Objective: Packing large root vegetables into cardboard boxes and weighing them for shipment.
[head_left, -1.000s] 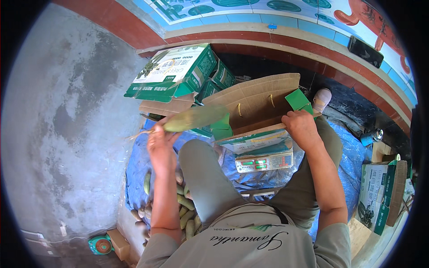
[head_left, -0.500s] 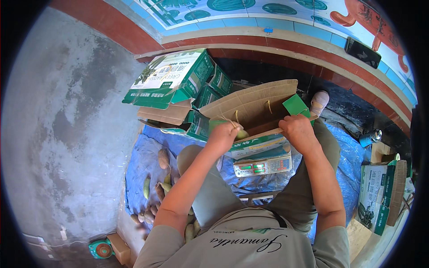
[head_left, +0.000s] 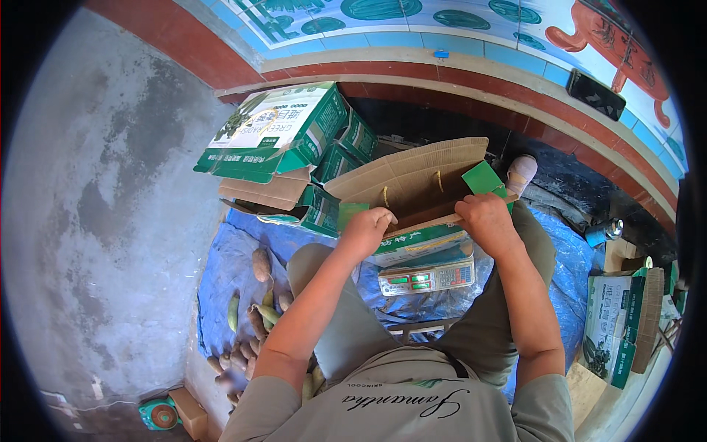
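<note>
A green and white cardboard box stands open on a digital scale between my legs, its brown inside facing up and its far flap raised. My right hand is closed over the right part of the box's near edge. At the left end of that same edge, my left hand is closed with its fingertips curled over the rim. The bottom of the box is hidden from view. To the left of my leg, several green and brownish radishes lie loose on a blue tarp.
More green and white cartons are stacked at the far left. Another carton stands at the right, near a metal flask. A phone rests against the tiled wall. A grey wall bounds the left side.
The radish that my left hand held by its thin end over the box is out of sight. My left hand is now at the box's near rim; the right hand keeps its hold.
</note>
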### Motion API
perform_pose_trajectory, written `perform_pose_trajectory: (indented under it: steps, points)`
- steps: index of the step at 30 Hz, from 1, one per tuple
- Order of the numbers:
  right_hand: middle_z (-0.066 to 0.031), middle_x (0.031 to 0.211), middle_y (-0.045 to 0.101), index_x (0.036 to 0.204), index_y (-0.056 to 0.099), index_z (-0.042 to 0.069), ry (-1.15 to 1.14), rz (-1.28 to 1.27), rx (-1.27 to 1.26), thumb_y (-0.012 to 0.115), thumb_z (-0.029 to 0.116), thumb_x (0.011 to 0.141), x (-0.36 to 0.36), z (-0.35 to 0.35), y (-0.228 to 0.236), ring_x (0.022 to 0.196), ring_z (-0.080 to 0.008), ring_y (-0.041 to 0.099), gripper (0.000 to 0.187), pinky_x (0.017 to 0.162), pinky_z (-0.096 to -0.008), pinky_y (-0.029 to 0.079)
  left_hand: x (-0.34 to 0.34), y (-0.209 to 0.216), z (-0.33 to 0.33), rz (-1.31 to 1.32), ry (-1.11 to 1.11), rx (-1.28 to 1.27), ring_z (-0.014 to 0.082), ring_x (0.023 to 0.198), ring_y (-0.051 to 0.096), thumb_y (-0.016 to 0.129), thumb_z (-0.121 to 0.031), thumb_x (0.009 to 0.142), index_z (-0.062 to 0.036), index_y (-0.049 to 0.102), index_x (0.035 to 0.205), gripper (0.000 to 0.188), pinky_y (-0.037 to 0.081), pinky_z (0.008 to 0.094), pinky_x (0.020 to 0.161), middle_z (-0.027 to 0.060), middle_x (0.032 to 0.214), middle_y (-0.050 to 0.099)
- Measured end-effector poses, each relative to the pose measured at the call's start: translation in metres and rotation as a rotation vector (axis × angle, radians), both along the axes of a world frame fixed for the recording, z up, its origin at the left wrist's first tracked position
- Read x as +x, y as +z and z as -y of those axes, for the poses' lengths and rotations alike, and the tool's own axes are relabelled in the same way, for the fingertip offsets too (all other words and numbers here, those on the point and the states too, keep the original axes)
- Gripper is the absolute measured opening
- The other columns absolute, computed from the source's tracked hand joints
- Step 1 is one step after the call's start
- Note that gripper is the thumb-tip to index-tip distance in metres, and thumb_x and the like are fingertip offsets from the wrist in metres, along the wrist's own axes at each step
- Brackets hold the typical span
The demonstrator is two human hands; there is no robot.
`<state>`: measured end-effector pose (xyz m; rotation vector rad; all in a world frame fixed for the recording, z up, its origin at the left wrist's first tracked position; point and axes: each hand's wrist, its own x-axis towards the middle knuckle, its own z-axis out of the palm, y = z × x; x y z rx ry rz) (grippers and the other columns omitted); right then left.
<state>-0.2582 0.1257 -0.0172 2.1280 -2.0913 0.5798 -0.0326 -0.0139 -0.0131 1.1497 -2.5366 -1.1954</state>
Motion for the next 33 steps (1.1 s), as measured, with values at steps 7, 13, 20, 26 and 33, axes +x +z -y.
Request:
perform_pose_trajectory:
  steps: [7,13,20,26,33]
  points:
    - [-0.005,0.069,0.057,0.069,0.058,0.01,0.025,0.049,-0.021,0.069,0.012,0.066,-0.001,0.002,0.002,0.074,-0.0234,0.061,0.012,0.068,-0.0365,0.047,0.017,0.043,-0.011,-0.404,0.108,-0.269,0.0278,0.104,0.059,0.053,-0.014,0.088,-0.0032,0.065,0.103,0.021,0.046,0.0339,0.087,0.0153,0.111,0.063]
    - [-0.0053,0.07,0.057,0.069,0.058,0.009,-0.006,0.044,0.014,0.07,0.012,0.066,0.0,0.003,0.001,0.075,-0.024,0.061,0.013,0.069,-0.0371,0.047,0.1,0.055,0.002,-0.575,0.482,-0.414,0.0213,0.105,0.058,0.052,-0.005,0.088,-0.0007,0.064,0.104,0.02,0.044,0.0315,0.091,0.0137,0.115,0.06]
    - [-0.0056,0.071,0.057,0.07,0.058,0.009,-0.025,0.055,0.029,0.073,0.013,0.064,0.0,0.0,0.008,0.076,-0.0249,0.06,0.016,0.07,-0.0381,0.046,0.226,-0.082,-0.002,-0.077,0.705,-0.539,0.0245,0.081,0.062,0.054,-0.004,0.085,0.0013,0.062,0.095,0.015,0.048,0.0334,0.073,0.0156,0.086,0.063]
    - [-0.0063,0.072,0.057,0.071,0.057,0.008,-0.013,0.093,0.023,0.072,0.012,0.064,0.004,0.006,0.008,0.076,-0.0262,0.059,0.017,0.071,-0.0389,0.046,0.287,-0.198,-0.032,-0.178,0.7,-0.116,0.0342,0.078,0.062,0.059,-0.007,0.079,-0.0001,0.059,0.091,0.014,0.048,0.0402,0.069,0.0192,0.082,0.062]
    - [-0.0072,0.073,0.056,0.073,0.055,0.007,-0.009,0.104,0.013,0.072,0.012,0.063,0.002,0.006,0.004,0.076,-0.0275,0.059,0.02,0.07,-0.0398,0.046,0.272,-0.239,-0.042,-0.194,0.623,-0.028,0.0345,0.078,0.062,0.06,-0.008,0.079,-0.0002,0.059,0.091,0.014,0.048,0.0404,0.069,0.0192,0.082,0.062]
